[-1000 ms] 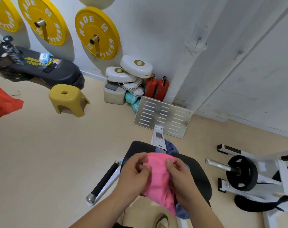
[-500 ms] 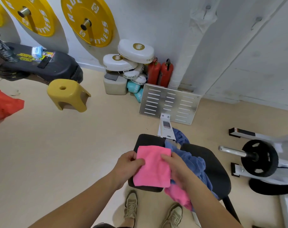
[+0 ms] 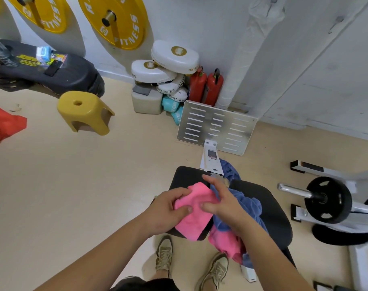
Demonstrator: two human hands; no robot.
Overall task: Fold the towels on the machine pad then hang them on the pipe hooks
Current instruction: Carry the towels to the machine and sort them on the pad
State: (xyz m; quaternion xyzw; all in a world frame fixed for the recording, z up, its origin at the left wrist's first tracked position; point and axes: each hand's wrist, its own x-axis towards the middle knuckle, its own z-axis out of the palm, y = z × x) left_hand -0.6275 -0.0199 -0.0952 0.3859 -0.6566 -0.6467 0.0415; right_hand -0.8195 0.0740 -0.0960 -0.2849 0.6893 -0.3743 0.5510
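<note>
Between both hands, a folded pink towel (image 3: 194, 215) lies on the left half of the black machine pad (image 3: 185, 175). Thumb and fingers of the left hand (image 3: 168, 211) pinch its near-left edge, while the right hand (image 3: 223, 204) presses on its right side, fingers spread; whether that hand actually grips the cloth is hard to judge. Just right of the right hand, a crumpled blue towel (image 3: 246, 204) covers the pad's other half, with a second pink towel (image 3: 225, 242) bunched beneath the wrist. Both forearms reach forward above a pair of sneakers (image 3: 164, 255).
</note>
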